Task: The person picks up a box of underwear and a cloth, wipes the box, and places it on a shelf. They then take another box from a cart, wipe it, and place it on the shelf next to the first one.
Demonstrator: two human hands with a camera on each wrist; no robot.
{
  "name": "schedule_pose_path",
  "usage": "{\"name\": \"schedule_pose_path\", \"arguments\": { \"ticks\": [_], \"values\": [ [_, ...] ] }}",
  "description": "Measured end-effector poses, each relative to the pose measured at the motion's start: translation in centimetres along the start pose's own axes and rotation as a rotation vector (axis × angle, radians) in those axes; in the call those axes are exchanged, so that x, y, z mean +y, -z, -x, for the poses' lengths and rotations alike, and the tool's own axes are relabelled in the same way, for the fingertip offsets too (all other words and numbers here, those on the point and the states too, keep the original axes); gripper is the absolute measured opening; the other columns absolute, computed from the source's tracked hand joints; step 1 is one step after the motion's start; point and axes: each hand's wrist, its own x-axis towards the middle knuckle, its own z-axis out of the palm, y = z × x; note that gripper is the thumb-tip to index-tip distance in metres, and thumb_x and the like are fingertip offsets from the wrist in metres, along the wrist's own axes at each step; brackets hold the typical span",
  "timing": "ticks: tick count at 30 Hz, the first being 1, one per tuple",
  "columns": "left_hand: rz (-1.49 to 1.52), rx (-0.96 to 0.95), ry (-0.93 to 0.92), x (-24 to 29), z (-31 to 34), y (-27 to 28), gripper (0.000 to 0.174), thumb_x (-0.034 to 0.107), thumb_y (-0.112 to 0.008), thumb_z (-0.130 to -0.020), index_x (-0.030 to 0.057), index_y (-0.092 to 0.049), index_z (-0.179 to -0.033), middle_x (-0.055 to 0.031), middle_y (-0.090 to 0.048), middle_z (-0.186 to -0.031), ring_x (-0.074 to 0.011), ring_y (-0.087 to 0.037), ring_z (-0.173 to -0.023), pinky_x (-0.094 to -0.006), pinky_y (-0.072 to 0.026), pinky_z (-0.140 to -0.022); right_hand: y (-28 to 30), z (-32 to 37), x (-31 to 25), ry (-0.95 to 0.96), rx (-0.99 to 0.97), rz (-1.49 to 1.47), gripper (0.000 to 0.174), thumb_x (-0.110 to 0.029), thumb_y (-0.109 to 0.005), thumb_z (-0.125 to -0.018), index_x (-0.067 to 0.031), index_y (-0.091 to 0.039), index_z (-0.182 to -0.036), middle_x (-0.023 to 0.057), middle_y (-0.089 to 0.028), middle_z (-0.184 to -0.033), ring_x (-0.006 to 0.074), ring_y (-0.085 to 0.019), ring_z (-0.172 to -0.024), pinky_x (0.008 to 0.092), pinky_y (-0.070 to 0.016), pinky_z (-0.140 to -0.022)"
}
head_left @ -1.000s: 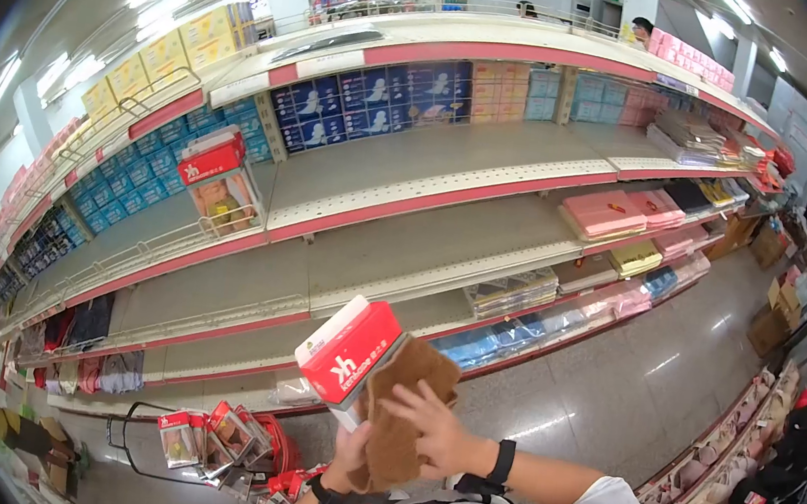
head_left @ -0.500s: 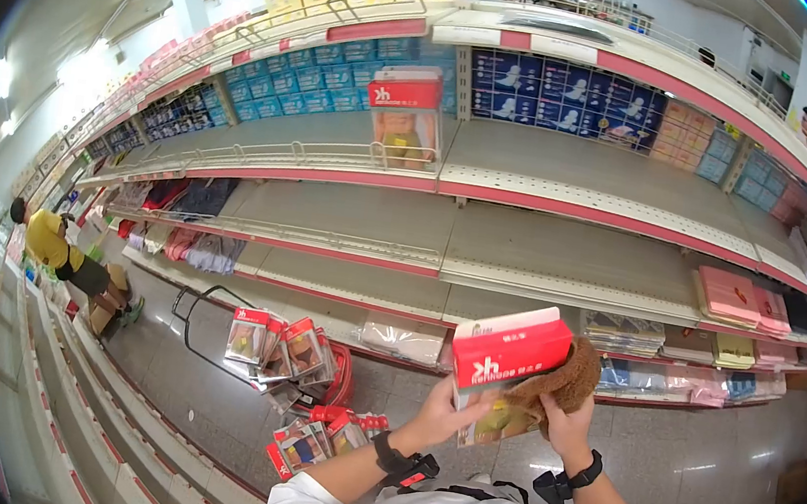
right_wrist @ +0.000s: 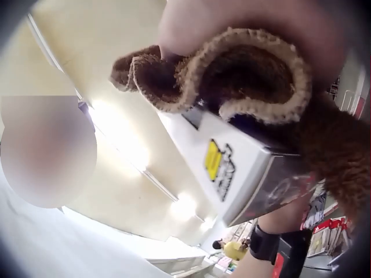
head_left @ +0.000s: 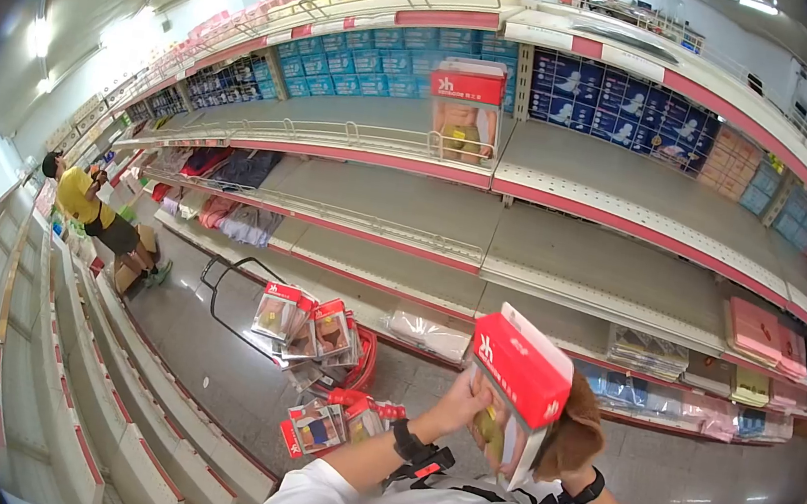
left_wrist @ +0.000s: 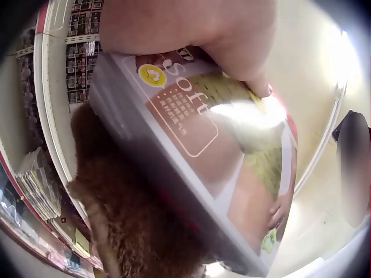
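In front of the body, my left hand (head_left: 464, 401) grips a red-topped box of underwear (head_left: 526, 363) by its side, thumb on the printed front. The box is tilted, its front turned toward the left. My right hand (head_left: 579, 478) holds a brown fluffy cloth (head_left: 575, 432) against the box's other side, partly hidden behind the box. In the left wrist view the box front (left_wrist: 197, 110) shows the word "Soft" and a green garment. The cloth's stitched edge (right_wrist: 298, 98) folds over under the fingers in the right wrist view, beside the box's white end (right_wrist: 203, 156).
A matching box (head_left: 465, 114) stands on the upper shelf behind a wire guard. Several similar packs (head_left: 309, 326) lie piled on a trolley with a black handle (head_left: 210, 281), and more packs (head_left: 321, 428) lie nearer me. A person in yellow (head_left: 83, 198) stands at the left.
The cloth went from lying spread over the box under my right hand to bunched at its side. The box has turned, showing its printed front, and the head view has swung left.
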Motion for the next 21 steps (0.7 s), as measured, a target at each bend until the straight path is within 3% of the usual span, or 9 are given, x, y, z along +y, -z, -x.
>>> {"name": "schedule_pose_path", "arguments": {
  "ticks": [2,5,10,11,12,14,21],
  "values": [
    [0.017,-0.021,-0.091,0.1,0.2,-1.2,0.074,0.039,-0.064,-0.083,0.0042,-0.025,-0.136,-0.0045,-0.045,-0.127,-0.0123,-0.043,-0.116,-0.0295,-0.0364,-0.096,0.0,-0.3,0.1,-0.053,-0.094,0.043,0.067,-0.021,-0.07,-0.077,-0.0081,-0.034,-0.132,0.0079,-0.045,-0.128,0.0199,-0.045,-0.117,0.0374,-0.0367,-0.099],
    [0.069,0.022,-0.077,-0.1,0.3,-2.1,0.087,0.047,-0.066,-0.078,0.0033,-0.02,-0.138,-0.0041,-0.043,-0.13,-0.0122,-0.04,-0.119,-0.0296,-0.0335,-0.099,0.0,-0.6,0.1,-0.136,-0.235,0.105,0.067,-0.026,-0.071,-0.075,-0.0111,-0.037,-0.131,0.0072,-0.047,-0.126,0.0205,-0.044,-0.117,0.0371,-0.0354,-0.1],
    [0.011,-0.024,-0.11,0.0,-0.1,-2.0,0.084,0.046,-0.062,-0.082,0.0029,-0.02,-0.139,-0.0039,-0.042,-0.131,-0.0126,-0.039,-0.119,-0.0291,-0.033,-0.098,0.1,-1.2,0.0,-0.273,-0.473,0.21,0.067,-0.034,-0.073,-0.073,-0.0161,-0.041,-0.128,0.006,-0.052,-0.123,0.0215,-0.044,-0.118,0.0366,-0.0334,-0.102],
    [-0.027,-0.004,-0.1,0.1,-0.2,-1.9,0.08,0.046,-0.06,-0.083,0.0026,-0.023,-0.139,-0.0036,-0.043,-0.129,-0.0126,-0.04,-0.117,-0.029,-0.0333,-0.098,0.0,-1.4,-0.3,-0.322,-0.434,0.048,0.087,-0.002,-0.078,-0.065,-0.0071,-0.03,-0.136,0.0055,-0.04,-0.135,0.0188,-0.042,-0.121,0.0369,-0.0345,-0.102],
    [-0.022,-0.008,-0.096,0.3,-0.3,-1.8,0.08,0.046,-0.06,-0.083,0.0026,-0.023,-0.139,-0.0036,-0.043,-0.129,-0.0126,-0.04,-0.117,-0.029,-0.0333,-0.098,-0.4,-1.5,-0.4,-0.321,-0.426,0.048,0.087,-0.002,-0.078,-0.065,-0.0071,-0.03,-0.136,0.0055,-0.04,-0.135,0.0188,-0.042,-0.121,0.0369,-0.0345,-0.102],
    [-0.135,-0.025,-0.022,0.6,-0.3,-1.4,0.073,0.046,-0.056,-0.086,0.0017,-0.027,-0.137,-0.0035,-0.046,-0.125,-0.0115,-0.042,-0.114,-0.0282,-0.0339,-0.096,-2.8,-1.8,-1.2,0.021,-0.353,0.467,0.09,0.002,-0.079,-0.061,-0.0063,-0.029,-0.136,0.0047,-0.041,-0.134,0.0171,-0.041,-0.121,0.0351,-0.0327,-0.103],
    [-0.142,-0.004,-0.105,0.3,-0.3,-2.1,0.071,0.044,-0.054,-0.088,0.0003,-0.027,-0.137,-0.0048,-0.046,-0.125,-0.0124,-0.042,-0.115,-0.0281,-0.0336,-0.097,-2.9,-1.7,-2.0,0.032,-0.299,0.543,0.089,0.008,-0.075,-0.061,-0.0063,-0.029,-0.136,0.0032,-0.041,-0.133,0.015,-0.039,-0.122,0.0343,-0.0322,-0.103]
  ]
}}
